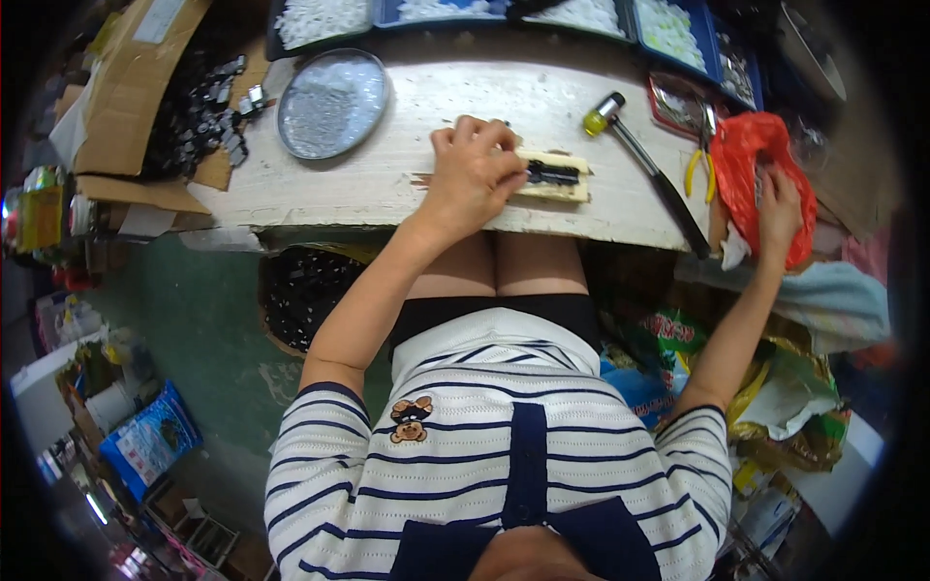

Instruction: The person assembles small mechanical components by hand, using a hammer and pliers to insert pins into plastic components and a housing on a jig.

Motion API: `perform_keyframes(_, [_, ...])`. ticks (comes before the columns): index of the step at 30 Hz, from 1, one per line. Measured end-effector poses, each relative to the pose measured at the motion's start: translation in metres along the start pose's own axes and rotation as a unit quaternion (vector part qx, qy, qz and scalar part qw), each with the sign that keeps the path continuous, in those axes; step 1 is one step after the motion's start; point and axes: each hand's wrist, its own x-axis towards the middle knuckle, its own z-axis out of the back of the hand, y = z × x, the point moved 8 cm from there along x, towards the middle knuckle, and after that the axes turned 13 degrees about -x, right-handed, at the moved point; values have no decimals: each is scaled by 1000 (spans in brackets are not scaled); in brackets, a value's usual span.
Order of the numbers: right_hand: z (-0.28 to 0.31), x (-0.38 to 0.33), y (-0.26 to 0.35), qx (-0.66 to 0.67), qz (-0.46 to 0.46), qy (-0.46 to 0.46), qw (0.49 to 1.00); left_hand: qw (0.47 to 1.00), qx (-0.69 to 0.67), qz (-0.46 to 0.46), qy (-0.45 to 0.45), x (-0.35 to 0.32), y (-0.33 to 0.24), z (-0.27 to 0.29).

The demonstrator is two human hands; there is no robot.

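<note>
My left hand [473, 172] rests over the left end of a small cream-coloured block [567, 191] near the table's front edge. A slim black part [554, 174] lies in the block's recess. The thumb and fingers of that hand are curled together at the black part's left end; what they pinch is hidden. Off to the right, my right hand [781, 208] reaches into a red plastic bag [744, 136]. Its fingertips are partly hidden in the bag, among small things too unclear to name. Between the hands lies a hammer [647, 157] with a yellow-and-black head, beside yellow-handled pliers [712, 179].
A round metal tray [312, 157] of small pieces sits left on the white table [436, 87]. Further left is a cardboard box [136, 107] with black parts [199, 116]. Trays of white pieces [325, 19] line the back. A small red box [673, 102] stands near the pliers.
</note>
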Motion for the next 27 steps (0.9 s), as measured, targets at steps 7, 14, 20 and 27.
perform_keyframes(7, [-84, -6, -55, -110, -32, 180, 977, 998, 32, -28, 36, -2, -3, 0])
perform_keyframes(14, [-73, 1, -51, -36, -27, 142, 989, 973, 149, 4, -178, 41, 54, 119])
perform_keyframes(20, [-53, 9, -28, -58, -74, 173, 980, 898, 344, 253, -110, 74, 185, 188])
perform_keyframes(27, [-56, 12, -52, -51, -65, 68, 994, 943, 198, 200, -175, 71, 211, 204])
